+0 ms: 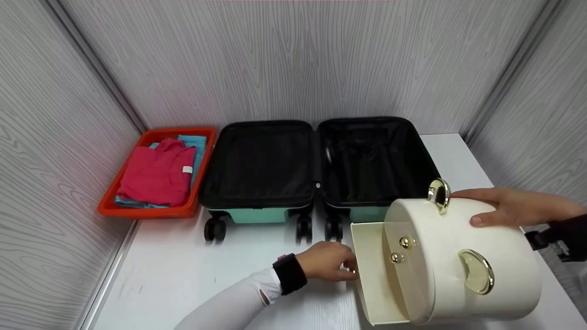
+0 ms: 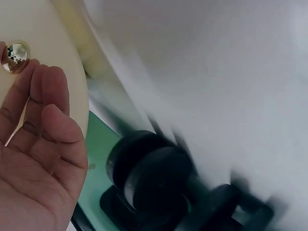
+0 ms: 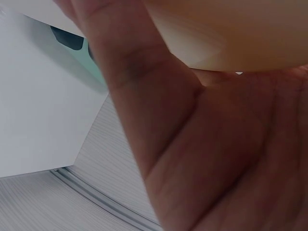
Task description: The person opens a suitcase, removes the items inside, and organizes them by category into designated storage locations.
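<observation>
My right hand (image 1: 509, 207) lies flat on top of the cream round box (image 1: 477, 266), fingers straight and pressed against its curved shell, thumb along the near side. Just past my fingertips stands the box's gold ring handle (image 1: 439, 194). In the right wrist view my palm (image 3: 216, 144) fills nearly everything, with the cream shell touching it above.

My left hand (image 1: 328, 260) is at the front edge of the box's pulled-out drawer (image 1: 373, 275), fingers curled at the drawer's small gold knob (image 2: 15, 56). From the left wrist view the knob sits right at my fingertips (image 2: 45, 89); I cannot tell whether I pinch it or only touch it. Two more gold knobs (image 1: 400, 250) sit on the box face, to the right of my left hand.

Beyond my left hand, an open mint suitcase (image 1: 316, 165) lies flat, its black wheels (image 2: 154, 178) near my knuckles. Further left of it is an orange tray (image 1: 151, 211) with folded red clothing (image 1: 158, 176). All rest on the white table (image 1: 183, 275).
</observation>
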Motion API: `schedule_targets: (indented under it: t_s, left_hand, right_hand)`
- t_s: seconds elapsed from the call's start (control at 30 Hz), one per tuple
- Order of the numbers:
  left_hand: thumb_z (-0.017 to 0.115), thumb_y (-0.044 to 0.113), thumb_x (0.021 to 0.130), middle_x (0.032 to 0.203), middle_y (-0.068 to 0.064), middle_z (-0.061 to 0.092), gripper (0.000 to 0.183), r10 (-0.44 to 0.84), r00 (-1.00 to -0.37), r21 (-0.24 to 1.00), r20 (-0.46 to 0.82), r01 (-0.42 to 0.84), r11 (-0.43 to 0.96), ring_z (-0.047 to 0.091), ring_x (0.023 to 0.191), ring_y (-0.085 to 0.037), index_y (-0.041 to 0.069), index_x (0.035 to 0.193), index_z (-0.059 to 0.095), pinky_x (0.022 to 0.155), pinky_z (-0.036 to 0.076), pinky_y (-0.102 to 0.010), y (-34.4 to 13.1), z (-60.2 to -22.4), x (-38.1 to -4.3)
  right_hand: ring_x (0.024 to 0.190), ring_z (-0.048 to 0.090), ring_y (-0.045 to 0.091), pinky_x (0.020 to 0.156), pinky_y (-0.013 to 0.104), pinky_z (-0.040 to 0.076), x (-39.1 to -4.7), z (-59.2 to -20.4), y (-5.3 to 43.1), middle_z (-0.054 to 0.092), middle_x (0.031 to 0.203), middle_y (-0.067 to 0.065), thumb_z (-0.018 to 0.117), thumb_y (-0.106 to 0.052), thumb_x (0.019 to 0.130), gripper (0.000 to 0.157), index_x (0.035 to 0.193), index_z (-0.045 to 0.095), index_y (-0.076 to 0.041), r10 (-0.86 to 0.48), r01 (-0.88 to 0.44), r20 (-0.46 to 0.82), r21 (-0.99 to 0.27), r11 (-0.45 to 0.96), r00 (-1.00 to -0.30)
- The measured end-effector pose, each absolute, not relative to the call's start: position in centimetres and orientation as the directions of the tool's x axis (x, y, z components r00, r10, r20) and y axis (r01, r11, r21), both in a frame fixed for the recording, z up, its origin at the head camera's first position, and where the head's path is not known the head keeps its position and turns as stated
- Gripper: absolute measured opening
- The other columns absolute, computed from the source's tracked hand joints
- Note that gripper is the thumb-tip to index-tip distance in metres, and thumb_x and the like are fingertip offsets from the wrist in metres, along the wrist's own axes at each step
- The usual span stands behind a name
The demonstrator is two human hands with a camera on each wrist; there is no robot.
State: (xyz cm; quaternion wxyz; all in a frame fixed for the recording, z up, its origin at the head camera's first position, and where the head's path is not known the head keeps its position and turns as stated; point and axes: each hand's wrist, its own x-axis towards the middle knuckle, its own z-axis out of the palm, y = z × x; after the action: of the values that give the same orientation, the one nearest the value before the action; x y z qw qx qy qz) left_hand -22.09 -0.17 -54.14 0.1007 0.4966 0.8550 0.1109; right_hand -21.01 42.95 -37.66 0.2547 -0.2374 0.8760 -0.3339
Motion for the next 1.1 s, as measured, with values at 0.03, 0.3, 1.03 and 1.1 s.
schedule_targets:
  t_s: [0.03,0.3,1.03,1.1]
  left_hand:
    - [0.076,0.041,0.099,0.095,0.013,0.073,0.018,0.874,-0.482,0.297,-0.061,0.827,0.477,0.063,0.085,0.001,0.025,0.100,0.083,0.067,0.046,-0.016,-0.3,-54.1,-22.1]
    - [0.071,0.036,0.101,0.101,0.007,0.078,0.021,0.904,-0.427,0.299,-0.028,0.859,0.415,0.070,0.090,-0.006,0.019,0.103,0.083,0.071,0.054,-0.021,-0.5,-51.2,-23.6]
    - [0.063,0.029,0.109,0.104,-0.005,0.076,0.022,0.684,-0.714,0.269,0.148,0.695,0.667,0.070,0.089,-0.020,0.010,0.105,0.073,0.080,0.059,-0.039,7.8,-41.5,-34.5]
    - [0.063,0.028,0.109,0.107,-0.006,0.076,0.020,0.655,-0.741,0.232,0.145,0.669,0.706,0.072,0.093,-0.021,0.010,0.107,0.072,0.081,0.060,-0.039,8.5,-41.8,-35.6]
  right_hand:
    - [0.096,0.075,0.004,0.079,0.025,0.062,-20.9,-37.6,43.1,0.076,0.115,-0.015,0.066,-0.007,0.107,0.071,0.156,0.046,-0.054,-0.582,-0.248,-0.287,-0.700,0.670,-0.761]
    - [0.098,0.072,0.002,0.081,0.024,0.061,-20.4,-37.9,43.1,0.074,0.117,-0.015,0.067,-0.008,0.107,0.069,0.158,0.047,-0.049,-0.571,-0.257,-0.283,-0.681,0.685,-0.771]
    - [0.098,0.073,0.002,0.082,0.024,0.061,-19.2,-38.1,42.2,0.075,0.116,-0.011,0.068,-0.009,0.106,0.065,0.163,0.048,-0.033,-0.574,-0.258,-0.272,-0.691,0.676,-0.773]
    - [0.098,0.072,0.002,0.083,0.023,0.060,-19.0,-38.0,42.1,0.074,0.117,-0.011,0.068,-0.009,0.106,0.065,0.163,0.048,-0.035,-0.573,-0.261,-0.271,-0.688,0.677,-0.774]
